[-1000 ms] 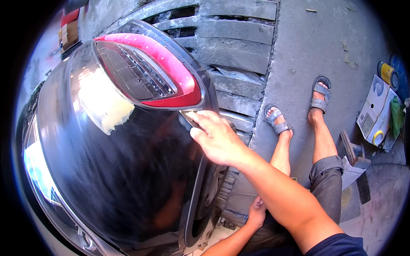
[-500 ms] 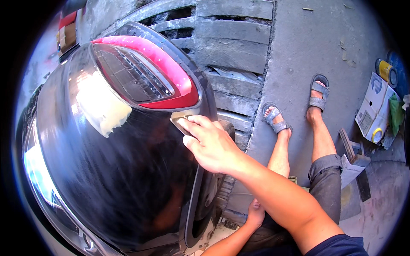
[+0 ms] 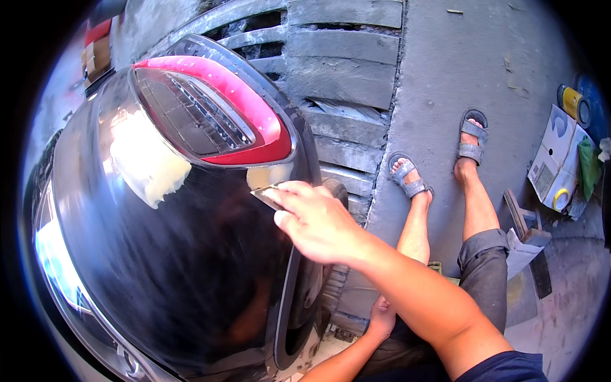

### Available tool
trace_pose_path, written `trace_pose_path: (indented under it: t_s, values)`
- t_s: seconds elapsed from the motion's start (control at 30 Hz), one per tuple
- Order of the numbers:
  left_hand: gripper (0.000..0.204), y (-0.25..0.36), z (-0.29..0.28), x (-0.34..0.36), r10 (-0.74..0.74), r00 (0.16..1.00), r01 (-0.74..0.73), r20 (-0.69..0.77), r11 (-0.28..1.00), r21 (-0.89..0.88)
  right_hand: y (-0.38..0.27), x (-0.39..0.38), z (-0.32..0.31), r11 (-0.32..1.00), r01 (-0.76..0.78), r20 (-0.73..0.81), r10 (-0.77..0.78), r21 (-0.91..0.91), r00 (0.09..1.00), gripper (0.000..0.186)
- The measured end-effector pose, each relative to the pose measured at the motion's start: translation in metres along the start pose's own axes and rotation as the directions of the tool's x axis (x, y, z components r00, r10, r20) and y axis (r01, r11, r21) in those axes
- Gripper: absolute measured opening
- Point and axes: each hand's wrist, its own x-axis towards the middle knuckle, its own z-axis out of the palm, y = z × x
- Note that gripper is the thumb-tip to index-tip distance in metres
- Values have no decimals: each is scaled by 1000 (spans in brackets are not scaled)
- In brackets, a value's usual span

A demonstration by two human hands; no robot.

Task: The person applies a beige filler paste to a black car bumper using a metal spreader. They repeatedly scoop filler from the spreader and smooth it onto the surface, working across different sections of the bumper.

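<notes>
My right hand (image 3: 321, 223) is closed on a thin flat putty spreader (image 3: 267, 196). The blade's edge lies at a small beige filler patch (image 3: 270, 174) below the corner of a red-rimmed tail light (image 3: 254, 137). The light sits in the black car body (image 3: 210, 254), whose paint looks dull and scuffed. A larger cream filler patch (image 3: 146, 159) with a ragged lower edge covers the panel left of the light. My left hand (image 3: 382, 317) is low by my thigh, fingers curled and partly hidden behind my right forearm; what it holds, if anything, does not show.
My sandalled feet (image 3: 410, 178) rest on grey concrete. Slatted slabs with gaps (image 3: 344, 83) run beside the car. On the right lie a white carton (image 3: 552, 159), a yellow tape roll (image 3: 561, 200), a yellow can (image 3: 573, 105) and a small wooden stool (image 3: 525, 223).
My right hand has tilted the spreader and moved slightly down, exposing more of the small filler patch. The view has shifted a little; my left hand stays in place.
</notes>
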Motion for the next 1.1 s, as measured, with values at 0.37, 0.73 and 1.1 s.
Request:
trace_pose_path:
  t_s: [0.37, 0.73, 1.1]
  values:
    - [15, -18, -11, -4, -77, 997, 77, 0, 997, -22, -13, -8, 5, 999, 51, 9, -51, -20, 999, 43]
    - [23, -3, -6, -1, -129, 991, 133, 43, 982, -133, 26, 10, -9, 999, 19, 3, -20, 43, 1000, 48]
    - [13, -3, -4, -3, -124, 992, 126, 27, 988, -91, 34, 2, 7, 996, -8, 5, 8, 85, 1000, 45]
